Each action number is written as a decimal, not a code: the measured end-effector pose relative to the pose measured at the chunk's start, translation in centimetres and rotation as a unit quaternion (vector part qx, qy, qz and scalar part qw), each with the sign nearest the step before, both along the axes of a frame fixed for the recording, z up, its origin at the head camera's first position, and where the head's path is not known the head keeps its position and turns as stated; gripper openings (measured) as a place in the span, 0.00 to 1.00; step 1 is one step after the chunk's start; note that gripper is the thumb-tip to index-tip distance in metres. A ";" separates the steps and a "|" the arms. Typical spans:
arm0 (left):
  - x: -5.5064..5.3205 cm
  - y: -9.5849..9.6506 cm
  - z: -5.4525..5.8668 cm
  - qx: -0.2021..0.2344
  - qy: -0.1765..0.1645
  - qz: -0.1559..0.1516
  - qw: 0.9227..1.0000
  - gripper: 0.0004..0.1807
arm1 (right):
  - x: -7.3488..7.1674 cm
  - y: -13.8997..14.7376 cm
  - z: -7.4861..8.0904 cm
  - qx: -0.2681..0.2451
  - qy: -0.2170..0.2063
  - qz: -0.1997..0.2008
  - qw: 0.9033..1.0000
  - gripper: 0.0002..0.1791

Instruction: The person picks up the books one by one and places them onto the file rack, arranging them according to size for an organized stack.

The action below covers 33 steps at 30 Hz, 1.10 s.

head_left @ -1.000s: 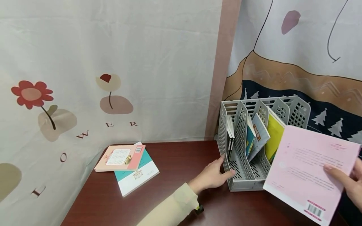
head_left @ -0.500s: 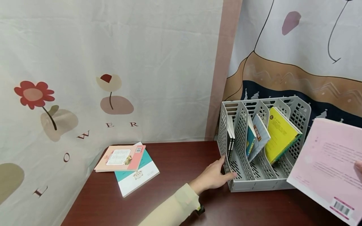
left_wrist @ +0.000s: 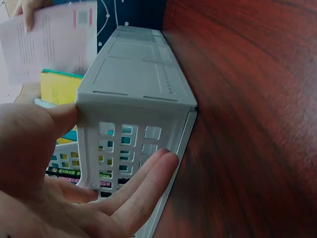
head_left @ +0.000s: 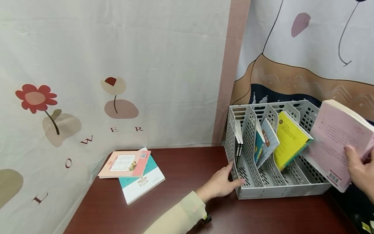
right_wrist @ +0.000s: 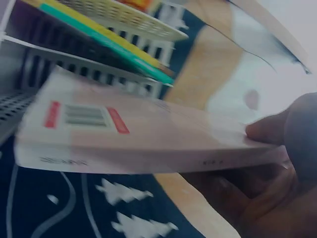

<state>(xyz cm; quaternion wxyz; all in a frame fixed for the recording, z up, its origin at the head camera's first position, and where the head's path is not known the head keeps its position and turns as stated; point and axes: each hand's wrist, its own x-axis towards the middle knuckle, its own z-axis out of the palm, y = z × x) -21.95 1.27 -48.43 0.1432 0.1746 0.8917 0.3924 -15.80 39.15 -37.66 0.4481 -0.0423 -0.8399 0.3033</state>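
Note:
At the right of the head view, my right hand [head_left: 362,170] holds a pink book [head_left: 336,139], thumb on the cover and the other fingers behind it. The book leans over the rightmost slot of a grey slotted file organizer [head_left: 287,191]; its barcode end points down. The right wrist view shows the book's spine [right_wrist: 124,158]. My left hand [head_left: 217,183] grips the organizer's front left corner, with fingers [left_wrist: 151,186] along its outer side wall. In the slots stand a yellow book [head_left: 290,139], a pale blue book [head_left: 268,141], a teal book [head_left: 258,144] and thin black-and-white books [head_left: 238,143].
A pink book [head_left: 125,164] lies over a teal-and-white book [head_left: 143,187] at the left of the dark red table [head_left: 181,172]. Printed cloth [head_left: 175,74] hangs behind the table. The table's right edge lies just past the organizer.
The pink book swung right, uncovering the yellow book, then moved up and back toward the organizer's right end, its lower end now over the rightmost slot. My left hand stayed in place.

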 end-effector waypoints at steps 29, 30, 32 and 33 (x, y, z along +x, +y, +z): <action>0.4 0.1 0.3 0.001 -0.019 -0.015 1.000 0.49 | -6.0 1.0 -5.0 0.025 -0.239 0.070 0.968 0.31; 0.4 0.1 0.4 0.003 -0.020 -0.015 1.000 0.49 | -6.2 1.2 -5.2 0.023 -0.239 0.080 0.967 0.31; 0.5 0.0 0.5 0.006 -0.022 -0.014 1.000 0.49 | -6.6 1.2 -5.5 0.019 -0.235 0.102 0.966 0.31; 0.5 -0.1 0.5 0.007 -0.023 -0.014 1.000 0.49 | -6.8 1.3 -5.6 0.020 -0.232 0.113 0.966 0.32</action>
